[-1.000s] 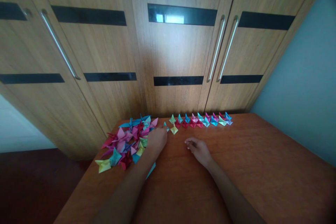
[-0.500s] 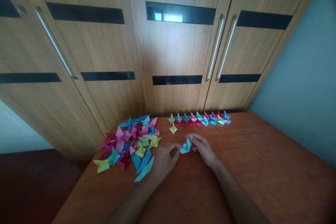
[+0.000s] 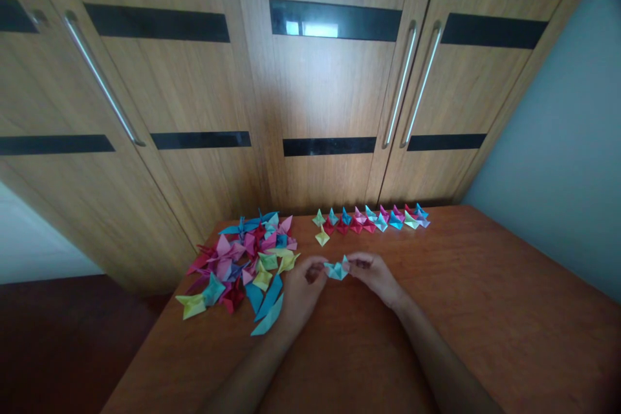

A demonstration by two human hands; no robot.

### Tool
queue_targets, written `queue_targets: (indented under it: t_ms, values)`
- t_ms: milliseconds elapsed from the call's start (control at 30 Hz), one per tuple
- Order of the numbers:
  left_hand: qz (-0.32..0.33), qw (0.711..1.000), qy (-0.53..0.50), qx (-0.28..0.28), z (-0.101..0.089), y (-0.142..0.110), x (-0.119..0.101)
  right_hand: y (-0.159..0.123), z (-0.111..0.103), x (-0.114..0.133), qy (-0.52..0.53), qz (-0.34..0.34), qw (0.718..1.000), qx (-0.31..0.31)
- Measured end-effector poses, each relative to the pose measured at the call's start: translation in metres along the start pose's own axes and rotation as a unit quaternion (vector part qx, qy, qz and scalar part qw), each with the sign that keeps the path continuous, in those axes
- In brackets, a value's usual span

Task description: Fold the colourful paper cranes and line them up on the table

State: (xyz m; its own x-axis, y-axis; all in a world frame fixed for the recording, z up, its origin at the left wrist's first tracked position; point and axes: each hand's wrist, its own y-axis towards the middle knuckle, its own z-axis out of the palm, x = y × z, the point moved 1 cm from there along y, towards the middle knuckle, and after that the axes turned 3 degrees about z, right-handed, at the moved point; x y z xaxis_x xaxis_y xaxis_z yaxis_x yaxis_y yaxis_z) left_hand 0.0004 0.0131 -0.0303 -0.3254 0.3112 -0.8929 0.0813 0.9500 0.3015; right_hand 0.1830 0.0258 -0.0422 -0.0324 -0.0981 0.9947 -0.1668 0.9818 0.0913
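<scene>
A light turquoise folded paper boat (image 3: 336,271) is held between my two hands, over the middle of the table. My left hand (image 3: 305,284) pinches its left tip, and my right hand (image 3: 373,277) grips its right tip between thumb and fingers. Behind it stand rows of small coloured paper boats (image 3: 356,228), with a yellow paper boat (image 3: 322,237) in front of their left end. Left of my left hand lies a loose pile of folded paper pieces (image 3: 228,259) in pink, red, blue and yellow. Long blue folded strips (image 3: 268,315) lie closest to my left wrist.
The brown wooden table (image 3: 485,310) reaches back to a wooden wardrobe (image 3: 325,90) with metal handles (image 3: 421,87) and dark inlays. A pale blue wall (image 3: 553,162) rises on the right. Past the table's left edge shows a dark floor (image 3: 68,343).
The right hand has closed onto the boat's right tip, and the boat now sits more level, a little to the left. The view has shifted slightly.
</scene>
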Motion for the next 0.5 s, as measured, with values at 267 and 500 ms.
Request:
queue_targets:
  t_ms: [267, 500]
  values:
    - [-0.022, 0.998, -0.042, 0.036, 0.0036, -0.0018, -0.0008, 0.0, 0.0007, -0.0006, -0.004, -0.008, 1.0, -0.007]
    - [0.001, 1.0, 0.016, 0.001, 0.0007, -0.0025, -0.0055, 0.0015, 0.0009, -0.0038, -0.039, -0.01, 0.999, 0.018]
